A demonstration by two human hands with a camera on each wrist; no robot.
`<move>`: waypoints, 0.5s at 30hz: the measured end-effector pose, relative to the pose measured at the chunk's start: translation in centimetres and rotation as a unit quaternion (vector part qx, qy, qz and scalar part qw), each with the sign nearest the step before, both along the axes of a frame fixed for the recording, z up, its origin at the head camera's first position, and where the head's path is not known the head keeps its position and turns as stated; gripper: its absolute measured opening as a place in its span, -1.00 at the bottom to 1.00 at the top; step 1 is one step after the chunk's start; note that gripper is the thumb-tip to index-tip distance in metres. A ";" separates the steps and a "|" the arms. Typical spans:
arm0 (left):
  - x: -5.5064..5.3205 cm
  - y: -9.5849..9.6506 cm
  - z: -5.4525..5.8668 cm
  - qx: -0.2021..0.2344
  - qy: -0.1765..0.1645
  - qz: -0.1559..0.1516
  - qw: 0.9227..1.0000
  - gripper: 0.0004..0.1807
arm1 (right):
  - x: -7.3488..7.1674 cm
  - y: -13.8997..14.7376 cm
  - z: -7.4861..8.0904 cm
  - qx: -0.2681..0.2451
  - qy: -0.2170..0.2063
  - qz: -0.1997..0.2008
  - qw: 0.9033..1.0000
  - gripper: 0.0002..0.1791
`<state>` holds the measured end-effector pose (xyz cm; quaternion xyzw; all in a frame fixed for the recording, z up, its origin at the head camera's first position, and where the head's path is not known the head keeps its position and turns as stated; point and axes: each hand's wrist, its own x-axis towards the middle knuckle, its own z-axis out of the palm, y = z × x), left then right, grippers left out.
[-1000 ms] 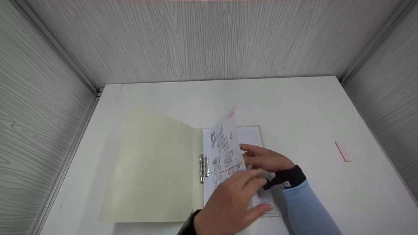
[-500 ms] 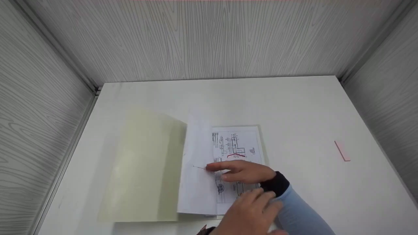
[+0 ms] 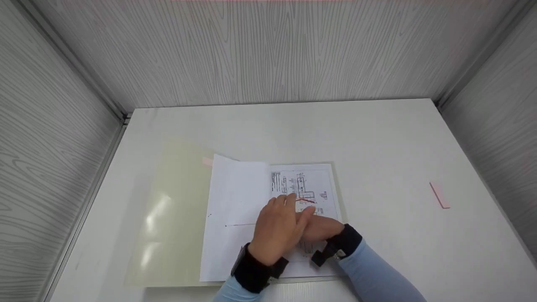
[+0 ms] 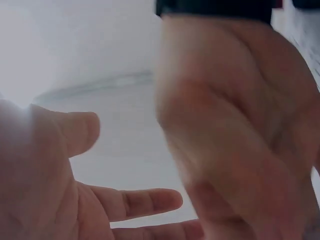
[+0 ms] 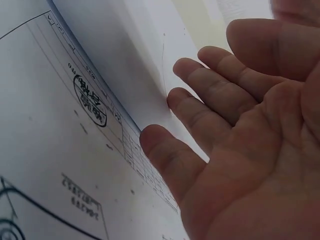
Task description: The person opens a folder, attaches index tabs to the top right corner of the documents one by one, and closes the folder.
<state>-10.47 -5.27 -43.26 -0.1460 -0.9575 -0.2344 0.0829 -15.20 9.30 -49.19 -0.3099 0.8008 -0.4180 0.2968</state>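
Resting right fingers (image 5: 220,91) seemingly on turned page (image 3: 239,191)

Grey wood-grained panels (image 3: 268,50) border the white table (image 3: 377,142).

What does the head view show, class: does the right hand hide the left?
No, the left hand partly hides the right hand.

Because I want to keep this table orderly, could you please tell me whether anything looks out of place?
Only the pink pad stands out slightly: it lies slanted and alone on the right of the table, apart from the open folder. No spill is visible.
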 end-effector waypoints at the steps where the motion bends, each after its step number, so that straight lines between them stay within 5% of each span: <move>1: -0.4 -0.3 -0.3 0.004 -0.008 0.005 1.000 -0.32 | -0.1 -0.1 -0.2 0.011 -0.007 -0.001 1.000 -0.41; 8: -2.3 -1.7 -2.0 0.021 -0.101 0.026 0.994 -0.14 | -0.8 -0.7 -0.8 -0.073 -0.060 0.065 0.993 -0.67; 15: -2.7 -2.0 -2.3 0.015 -0.127 0.032 0.991 -0.07 | -1.2 -0.5 -0.3 -0.096 -0.059 0.097 0.989 -0.70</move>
